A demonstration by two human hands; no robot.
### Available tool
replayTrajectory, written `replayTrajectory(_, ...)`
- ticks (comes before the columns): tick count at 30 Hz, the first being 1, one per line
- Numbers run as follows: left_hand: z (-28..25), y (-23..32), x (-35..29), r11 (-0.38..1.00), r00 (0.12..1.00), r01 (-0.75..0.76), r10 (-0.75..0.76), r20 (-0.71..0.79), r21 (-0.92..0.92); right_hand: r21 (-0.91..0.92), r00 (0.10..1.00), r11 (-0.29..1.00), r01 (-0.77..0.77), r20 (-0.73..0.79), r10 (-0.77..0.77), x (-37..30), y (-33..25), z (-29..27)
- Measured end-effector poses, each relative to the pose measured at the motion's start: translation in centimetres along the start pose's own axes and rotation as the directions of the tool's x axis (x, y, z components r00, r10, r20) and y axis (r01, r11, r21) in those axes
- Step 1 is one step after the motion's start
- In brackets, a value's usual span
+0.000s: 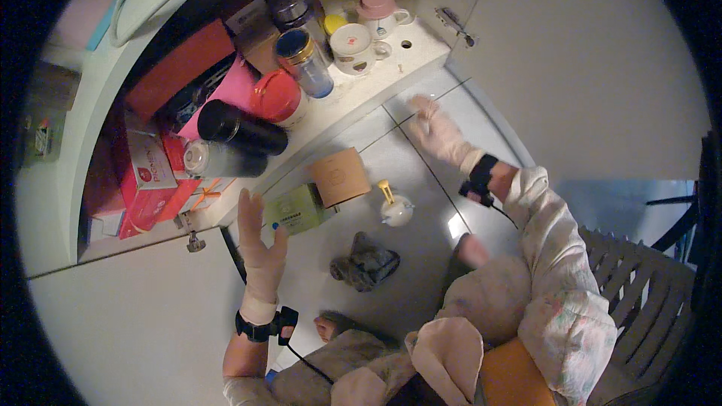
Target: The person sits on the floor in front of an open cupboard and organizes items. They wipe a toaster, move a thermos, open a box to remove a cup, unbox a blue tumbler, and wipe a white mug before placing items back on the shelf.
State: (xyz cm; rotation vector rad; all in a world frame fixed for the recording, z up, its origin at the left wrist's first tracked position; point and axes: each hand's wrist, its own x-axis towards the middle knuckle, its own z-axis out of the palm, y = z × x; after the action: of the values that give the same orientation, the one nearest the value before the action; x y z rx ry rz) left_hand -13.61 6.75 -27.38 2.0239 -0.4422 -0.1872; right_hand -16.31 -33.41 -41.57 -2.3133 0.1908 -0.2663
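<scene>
My left hand, in a pale glove, is raised with its fingers stretched out and holds nothing. It is nearest to a green box on the floor, just below the cabinet shelf. My right hand, gloved too, is held over the floor tiles beyond the shelf's front edge; its fingers are apart, slightly blurred, with nothing in them. Between the hands stand a brown cardboard box and a small white container with a yellow handle. A crumpled grey cloth lies nearer to me.
On the shelf are a lidded cup, a white mug, a clear tumbler, a red-lidded jar, a black cylinder and red boxes. Cabinet doors stand ajar on both sides. A slatted chair is at the right.
</scene>
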Motion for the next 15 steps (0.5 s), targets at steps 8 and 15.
replayTrajectory(8,0.5,-0.1,0.3,0.999,0.999,-0.031,0.030,0.026,0.022,-0.023,0.950,0.998,0.055,-0.305,-0.059,14.6,-0.4,-0.5)
replayTrajectory(15,0.3,-0.5,-0.5,0.999,0.999,0.018,-0.018,0.026,0.031,0.242,0.979,0.955,-0.169,-0.074,0.192,19.0,4.0,1.9)
